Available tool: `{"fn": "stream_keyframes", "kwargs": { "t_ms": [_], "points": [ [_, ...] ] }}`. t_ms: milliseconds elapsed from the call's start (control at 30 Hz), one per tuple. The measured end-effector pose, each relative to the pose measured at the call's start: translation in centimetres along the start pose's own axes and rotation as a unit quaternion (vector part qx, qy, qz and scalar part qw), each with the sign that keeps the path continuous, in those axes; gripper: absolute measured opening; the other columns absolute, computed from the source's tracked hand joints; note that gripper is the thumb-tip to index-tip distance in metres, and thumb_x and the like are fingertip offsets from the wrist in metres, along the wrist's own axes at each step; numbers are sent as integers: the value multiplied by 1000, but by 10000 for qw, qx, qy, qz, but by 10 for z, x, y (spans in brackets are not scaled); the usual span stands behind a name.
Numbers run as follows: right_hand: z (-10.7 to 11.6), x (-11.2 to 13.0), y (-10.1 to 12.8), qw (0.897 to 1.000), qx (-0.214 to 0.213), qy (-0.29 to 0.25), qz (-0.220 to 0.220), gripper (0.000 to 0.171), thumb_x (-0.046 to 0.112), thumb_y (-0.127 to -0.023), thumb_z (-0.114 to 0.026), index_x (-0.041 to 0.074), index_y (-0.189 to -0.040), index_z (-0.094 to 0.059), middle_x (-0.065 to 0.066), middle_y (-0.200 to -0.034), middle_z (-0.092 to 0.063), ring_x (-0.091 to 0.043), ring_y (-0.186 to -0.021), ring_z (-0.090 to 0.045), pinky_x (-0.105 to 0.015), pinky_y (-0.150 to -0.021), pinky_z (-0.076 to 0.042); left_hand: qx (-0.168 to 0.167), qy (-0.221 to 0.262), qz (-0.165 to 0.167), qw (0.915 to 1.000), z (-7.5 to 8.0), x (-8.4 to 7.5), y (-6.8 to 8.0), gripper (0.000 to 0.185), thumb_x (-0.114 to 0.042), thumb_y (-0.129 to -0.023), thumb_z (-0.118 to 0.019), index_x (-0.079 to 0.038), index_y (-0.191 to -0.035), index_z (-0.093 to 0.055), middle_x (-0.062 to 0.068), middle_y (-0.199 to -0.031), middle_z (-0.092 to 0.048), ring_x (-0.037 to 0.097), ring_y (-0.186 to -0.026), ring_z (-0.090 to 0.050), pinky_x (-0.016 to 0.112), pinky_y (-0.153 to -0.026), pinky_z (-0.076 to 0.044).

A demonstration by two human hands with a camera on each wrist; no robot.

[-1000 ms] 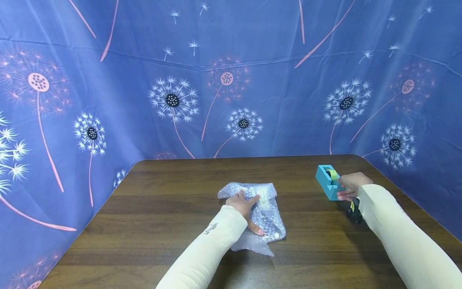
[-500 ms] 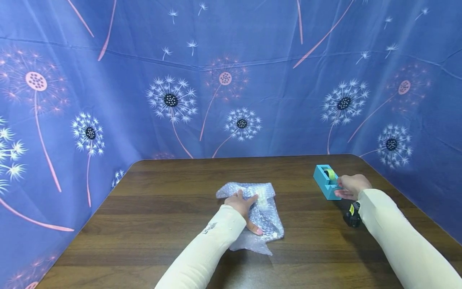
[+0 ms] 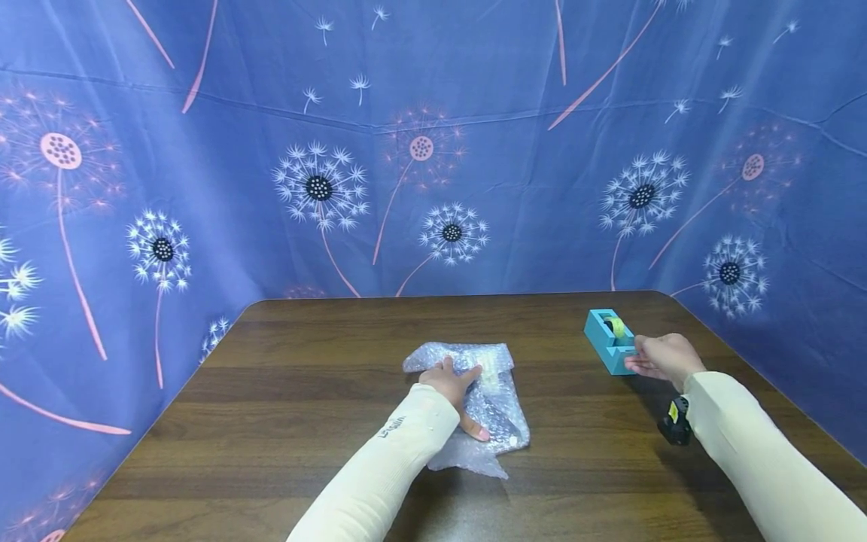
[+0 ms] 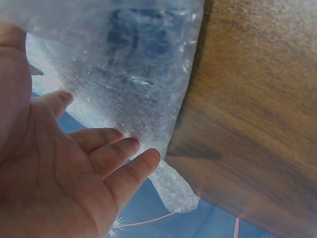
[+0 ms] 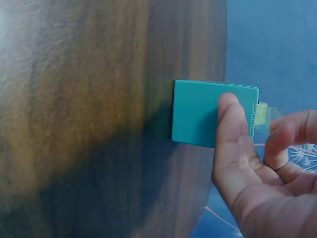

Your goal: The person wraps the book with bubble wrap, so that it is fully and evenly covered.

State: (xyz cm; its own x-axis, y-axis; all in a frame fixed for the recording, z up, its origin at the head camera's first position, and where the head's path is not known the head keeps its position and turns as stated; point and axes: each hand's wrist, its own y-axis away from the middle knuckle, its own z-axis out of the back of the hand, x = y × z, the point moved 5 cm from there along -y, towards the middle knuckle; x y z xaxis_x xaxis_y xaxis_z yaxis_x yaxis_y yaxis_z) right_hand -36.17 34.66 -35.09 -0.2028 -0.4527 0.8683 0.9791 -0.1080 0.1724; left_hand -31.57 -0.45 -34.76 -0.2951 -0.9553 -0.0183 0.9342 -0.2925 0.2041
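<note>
My left hand (image 3: 452,385) lies flat with straight fingers on a crumpled sheet of bubble wrap (image 3: 489,406) in the middle of the wooden table (image 3: 305,421). In the left wrist view the fingers (image 4: 114,163) press on the bubble wrap (image 4: 143,74). My right hand (image 3: 662,358) is at the near end of a teal tape dispenser (image 3: 606,342) at the right. In the right wrist view the thumb (image 5: 232,124) lies along the dispenser (image 5: 198,113), and a curled finger (image 5: 282,134) pinches the loose end of the yellowish tape (image 5: 264,111) by the cutter.
A blue cloth with dandelion prints (image 3: 433,150) hangs behind and beside the table. The table's right edge (image 3: 745,354) runs close to the dispenser. A black wrist camera (image 3: 676,423) sits under my right forearm.
My right hand and forearm have drawn slightly back towards me from the dispenser's end. The left hand stays pressed on the bubble wrap.
</note>
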Motion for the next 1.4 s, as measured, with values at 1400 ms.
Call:
{"fn": "stream_keyframes", "kwargs": {
  "t_ms": [1400],
  "points": [
    [-5,-19,19,9849,572,-911,1356,39,12,-109,-29,-14,-94,-55,-33,-132,-57,-7,-101,-70,-31,-92,-56,23,76,-19,10000,-1,2,-2,108,-61,-67,-88,-32,-158,-37,20,-162,-31,35,-148,-34,42,-107,-45]
  ]
}}
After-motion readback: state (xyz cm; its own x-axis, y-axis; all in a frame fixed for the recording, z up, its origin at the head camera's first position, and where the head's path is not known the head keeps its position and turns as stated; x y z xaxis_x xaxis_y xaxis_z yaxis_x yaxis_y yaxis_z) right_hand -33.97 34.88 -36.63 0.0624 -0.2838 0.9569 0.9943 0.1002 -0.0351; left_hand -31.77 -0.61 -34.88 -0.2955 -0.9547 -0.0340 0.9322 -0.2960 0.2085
